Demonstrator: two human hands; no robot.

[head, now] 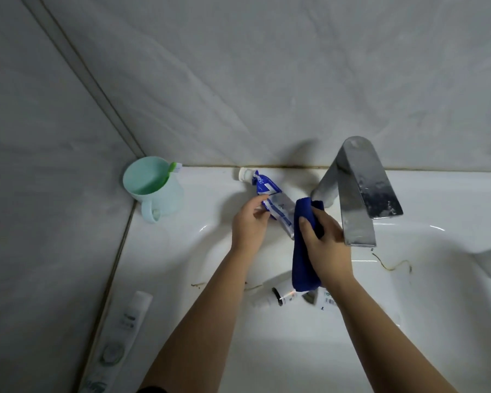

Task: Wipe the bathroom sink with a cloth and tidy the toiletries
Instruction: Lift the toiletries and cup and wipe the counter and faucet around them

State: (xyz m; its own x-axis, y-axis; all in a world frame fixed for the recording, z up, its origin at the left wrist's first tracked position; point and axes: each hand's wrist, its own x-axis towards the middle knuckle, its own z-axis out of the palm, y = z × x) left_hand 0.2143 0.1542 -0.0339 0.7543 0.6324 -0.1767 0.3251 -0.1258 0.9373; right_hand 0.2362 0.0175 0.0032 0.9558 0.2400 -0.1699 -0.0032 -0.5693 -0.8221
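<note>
Cloth (305, 251), dark blue and folded into a long strip, hangs from my operator's right hand (328, 251), whose fingers and thumb are curled round its upper part, just at 9 o'clock of the chrome faucet (357, 188). I see the cloth's lower end dangling over the white sink (182, 251) basin, apart from the porcelain as far as I can tell. At 9 o'clock of the cloth, the left hand (248, 225) pinches a blue and white toothpaste tube (270, 199) near its middle, between thumb and fingertips. The tube lies tilted, its white cap pointing to 11 o'clock near the back wall. On the sink's ledge at 10 o'clock of the hands, in the corner, stands a pale green mug (153, 191) with a toothbrush (175, 166) head poking over its rim. A white tube (125, 327) lies along the ledge at 8 o'clock. Down in the basin at 6 o'clock of the cloth lies a small white container (284, 297), partly hidden by the cloth. Thin brown strands (391, 266) lie on the basin at 4 o'clock of the faucet.
</note>
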